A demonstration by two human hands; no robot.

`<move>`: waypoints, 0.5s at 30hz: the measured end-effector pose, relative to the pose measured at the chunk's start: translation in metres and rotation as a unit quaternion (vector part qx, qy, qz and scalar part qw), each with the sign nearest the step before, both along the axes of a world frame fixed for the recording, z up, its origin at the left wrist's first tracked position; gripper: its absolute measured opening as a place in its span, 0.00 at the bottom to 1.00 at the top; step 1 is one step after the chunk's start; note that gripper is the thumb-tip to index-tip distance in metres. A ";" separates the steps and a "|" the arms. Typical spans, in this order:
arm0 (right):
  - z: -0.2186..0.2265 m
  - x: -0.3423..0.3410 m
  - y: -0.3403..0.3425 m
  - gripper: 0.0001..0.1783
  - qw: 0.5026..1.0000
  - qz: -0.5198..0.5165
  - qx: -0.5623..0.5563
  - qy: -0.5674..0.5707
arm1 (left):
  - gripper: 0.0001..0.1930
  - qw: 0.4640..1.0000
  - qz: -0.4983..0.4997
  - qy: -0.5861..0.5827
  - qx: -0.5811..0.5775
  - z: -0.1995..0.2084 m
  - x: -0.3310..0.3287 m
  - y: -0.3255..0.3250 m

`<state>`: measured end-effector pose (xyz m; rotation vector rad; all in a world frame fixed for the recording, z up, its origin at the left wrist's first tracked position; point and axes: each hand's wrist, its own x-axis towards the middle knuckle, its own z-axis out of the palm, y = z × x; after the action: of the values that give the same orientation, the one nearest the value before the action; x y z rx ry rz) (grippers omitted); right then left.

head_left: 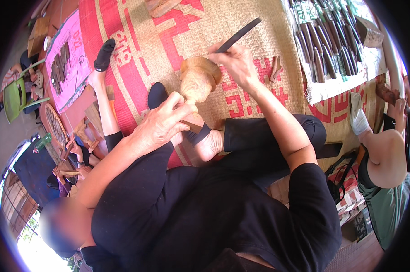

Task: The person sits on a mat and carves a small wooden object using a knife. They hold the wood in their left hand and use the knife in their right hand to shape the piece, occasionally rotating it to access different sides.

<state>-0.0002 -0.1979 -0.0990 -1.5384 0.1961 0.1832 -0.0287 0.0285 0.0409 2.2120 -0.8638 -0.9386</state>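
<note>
The left hand point(166, 115) is closed on the carved wooden piece point(198, 80), with bent fingers around its narrow neck. The piece lies toward 2 o'clock from the middle of this hand, above the lap and in front of the crossed legs. The right hand point(236, 65) is also closed, and it grips the dark tool point(241, 32), which is slim and straight. From the right hand, the wide head of the wooden piece lies toward 9 o'clock, just beside the fingers. So the left hand is the nearer one, because it is in touch; whether the right hand or the hidden lower end of the tool touches the wood, I cannot tell.

The wooden piece has its long axis almost along 6 to 12 o'clock, leaning slightly to 1, and the wide head points up this line. A brown blocky end point(193, 121) shows toward 6 o'clock, under the left fingers. The tool runs from 8 to 2 o'clock, its free end pointing to 2. Beyond it, toward 3 o'clock, many dark-handled tools point(326, 43) lie on a white cloth point(323, 92).
</note>
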 end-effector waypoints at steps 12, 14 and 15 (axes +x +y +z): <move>-0.005 0.005 -0.010 0.09 0.997 -0.072 0.025 0.010 | 0.23 1.000 -0.016 -0.012 0.023 0.002 0.001 -0.002; 0.000 0.004 -0.007 0.09 0.997 -0.058 0.054 -0.019 | 0.22 1.000 -0.016 -0.014 0.010 0.001 0.001 -0.002; -0.001 0.002 -0.001 0.10 0.997 -0.043 0.056 -0.015 | 0.22 1.000 -0.018 -0.011 0.020 0.001 0.002 -0.003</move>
<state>0.0021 -0.1994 -0.1004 -1.4179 0.2247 0.1020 -0.0271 0.0259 0.0421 2.2510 -0.9064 -0.9569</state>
